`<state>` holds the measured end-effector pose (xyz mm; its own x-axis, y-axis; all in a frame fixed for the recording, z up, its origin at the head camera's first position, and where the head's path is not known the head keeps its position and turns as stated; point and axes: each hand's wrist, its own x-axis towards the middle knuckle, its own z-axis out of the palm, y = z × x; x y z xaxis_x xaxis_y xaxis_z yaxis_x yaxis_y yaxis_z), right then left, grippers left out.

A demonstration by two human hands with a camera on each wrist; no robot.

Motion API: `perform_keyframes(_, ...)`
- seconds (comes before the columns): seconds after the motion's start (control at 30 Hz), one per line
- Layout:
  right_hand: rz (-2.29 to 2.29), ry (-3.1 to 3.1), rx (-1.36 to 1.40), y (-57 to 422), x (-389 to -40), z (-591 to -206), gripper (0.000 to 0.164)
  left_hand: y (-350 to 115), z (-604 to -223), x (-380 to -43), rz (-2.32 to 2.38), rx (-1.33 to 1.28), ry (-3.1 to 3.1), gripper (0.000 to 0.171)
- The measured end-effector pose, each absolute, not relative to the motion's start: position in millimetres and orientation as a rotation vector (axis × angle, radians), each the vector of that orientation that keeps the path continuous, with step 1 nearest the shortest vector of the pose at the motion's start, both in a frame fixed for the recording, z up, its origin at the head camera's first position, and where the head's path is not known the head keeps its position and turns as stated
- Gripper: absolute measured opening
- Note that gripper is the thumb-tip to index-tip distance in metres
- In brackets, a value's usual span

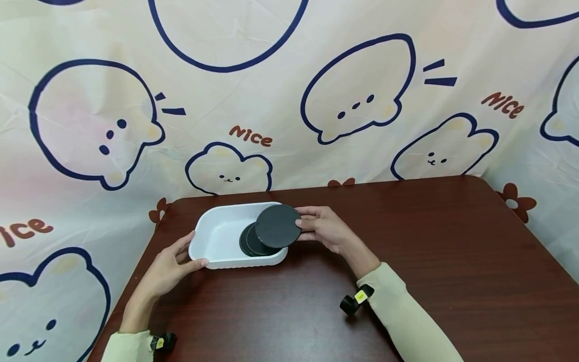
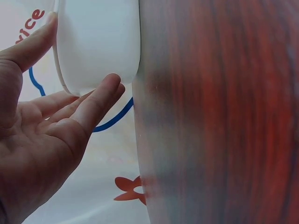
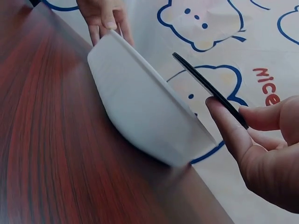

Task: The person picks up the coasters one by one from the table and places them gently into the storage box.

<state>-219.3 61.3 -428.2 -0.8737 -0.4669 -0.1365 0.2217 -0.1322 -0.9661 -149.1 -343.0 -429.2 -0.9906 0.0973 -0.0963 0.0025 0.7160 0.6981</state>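
A white rectangular tray (image 1: 216,234) with rounded corners stands on the brown table. My left hand (image 1: 165,269) grips its left end, with the thumb at the near rim and the fingers against the end wall. Between thumb and fingers, my right hand (image 1: 332,230) pinches a round black coaster (image 1: 278,226). The right wrist view shows this coaster (image 3: 209,88) edge-on, thin and tilted, raised above the tray's right end. More black coasters (image 1: 246,242) lie overlapping inside the tray, partly hidden by the held one.
The brown wooden table (image 1: 434,261) extends to the right and towards me. Behind it hangs a pale cloth (image 1: 289,110) printed with blue-outlined cartoon animals. Small black cameras (image 1: 350,304) are worn on both wrists.
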Motion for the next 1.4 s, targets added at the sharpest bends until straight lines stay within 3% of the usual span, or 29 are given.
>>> perform_keyframes(0.47,-2.105,1.64,-0.229,21.4,-220.2,-426.4,0.053,-344.2,-429.7,-148.6,1.123,0.076,2.791,0.103)
perform_keyframes(1.4,-1.863,2.079,-0.355,9.5,-218.5,-422.9,0.046,-342.1,-429.7,-148.1,1.17,0.098,2.786,0.101)
